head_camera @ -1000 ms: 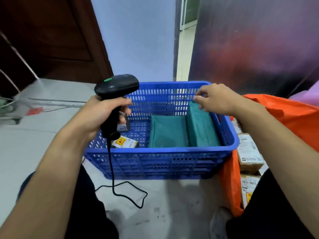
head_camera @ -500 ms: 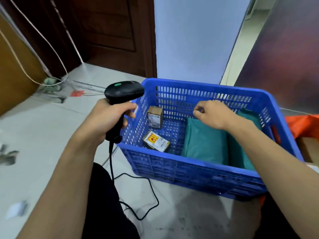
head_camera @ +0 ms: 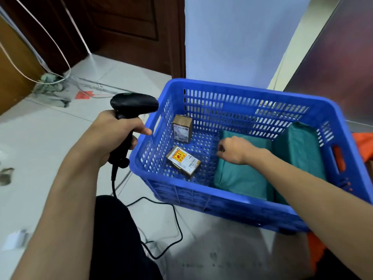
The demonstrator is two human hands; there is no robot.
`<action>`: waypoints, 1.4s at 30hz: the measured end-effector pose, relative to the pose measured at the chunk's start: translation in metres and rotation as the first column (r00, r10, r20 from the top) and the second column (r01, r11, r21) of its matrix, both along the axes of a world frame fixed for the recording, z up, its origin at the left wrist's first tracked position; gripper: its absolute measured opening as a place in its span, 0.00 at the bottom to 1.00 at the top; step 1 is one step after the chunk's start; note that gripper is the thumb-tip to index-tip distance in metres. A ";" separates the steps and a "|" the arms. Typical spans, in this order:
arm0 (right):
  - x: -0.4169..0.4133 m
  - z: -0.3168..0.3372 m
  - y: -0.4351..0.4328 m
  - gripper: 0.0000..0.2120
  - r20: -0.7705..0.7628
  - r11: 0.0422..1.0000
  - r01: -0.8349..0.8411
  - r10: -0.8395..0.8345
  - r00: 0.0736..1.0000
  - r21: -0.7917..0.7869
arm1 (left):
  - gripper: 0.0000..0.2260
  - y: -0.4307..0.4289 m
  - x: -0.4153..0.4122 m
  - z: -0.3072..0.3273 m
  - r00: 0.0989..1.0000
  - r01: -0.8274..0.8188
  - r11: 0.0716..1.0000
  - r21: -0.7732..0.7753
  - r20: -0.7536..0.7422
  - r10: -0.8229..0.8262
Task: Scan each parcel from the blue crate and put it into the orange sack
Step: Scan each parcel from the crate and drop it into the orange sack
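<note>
The blue crate (head_camera: 201, 201) stands on the floor in front of me. Inside lie two teal mailer bags (head_camera: 242, 176) (head_camera: 300, 144) on the right, a small brown box (head_camera: 182, 128) upright against the far wall, and another box with a red-yellow label (head_camera: 182, 160) lying flat. My left hand (head_camera: 113, 136) grips a black handheld scanner (head_camera: 133, 104) just left of the crate. My right hand (head_camera: 234, 149) is inside the crate, fingers curled, over the left end of the nearer teal bag, holding nothing I can see. A strip of the orange sack (head_camera: 363, 140) shows past the crate's right side.
The scanner's black cable (head_camera: 161, 203) loops over the tiled floor between my knees. White cords (head_camera: 50, 49) and a grey rag (head_camera: 54, 91) lie by the dark wooden door at the left. A pale wall stands behind the crate.
My view has swung left, so the sack has slid almost out of sight. My right hand has moved from the crate's far rim down into the crate toward its left side. The scanner hand stays put.
</note>
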State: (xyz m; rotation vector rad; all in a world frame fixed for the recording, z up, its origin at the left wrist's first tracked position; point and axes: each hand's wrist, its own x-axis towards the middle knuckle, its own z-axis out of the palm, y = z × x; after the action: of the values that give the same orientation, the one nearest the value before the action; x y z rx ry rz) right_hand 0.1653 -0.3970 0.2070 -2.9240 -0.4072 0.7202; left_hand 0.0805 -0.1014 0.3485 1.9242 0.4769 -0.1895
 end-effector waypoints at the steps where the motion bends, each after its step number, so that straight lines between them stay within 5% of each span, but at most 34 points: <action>1: 0.002 -0.004 0.006 0.16 -0.010 1.000 -0.023 0.023 1.000 -0.003 | 0.03 -0.002 0.002 -0.001 1.000 0.000 1.000 -0.001 -0.004 0.000; 14: 0.038 -0.074 0.058 0.27 -0.112 0.959 -0.280 0.275 0.955 -0.032 | 0.04 -0.033 0.025 -0.021 0.981 0.184 0.968 0.170 0.036 -0.193; 23: 0.057 -0.134 0.073 0.36 -0.176 0.965 -0.261 0.259 0.950 0.016 | 0.04 -0.027 0.034 -0.028 0.985 0.164 0.966 0.200 0.025 -0.172; 31: 0.047 -0.165 0.085 0.37 -0.030 0.772 -0.619 0.622 0.782 -0.147 | 0.03 -0.033 0.038 -0.030 0.986 0.158 0.962 0.221 0.007 -0.164; 34: 0.039 -0.177 0.084 0.36 -0.097 0.791 -0.592 0.584 0.806 -0.158 | 0.03 -0.035 0.041 -0.030 0.985 0.167 0.960 0.226 0.002 -0.172; 42: 0.032 -0.196 0.080 0.56 -0.094 0.973 -0.227 0.222 0.971 -0.043 | 0.05 -0.036 0.048 -0.037 0.980 0.196 0.957 0.214 -0.013 -0.197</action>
State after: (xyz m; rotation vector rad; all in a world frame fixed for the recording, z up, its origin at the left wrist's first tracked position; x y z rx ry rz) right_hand 0.1970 -0.3167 0.0114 -2.9113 -0.7291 0.8981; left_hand 0.1285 -0.1372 0.3116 2.1844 0.3088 -0.2678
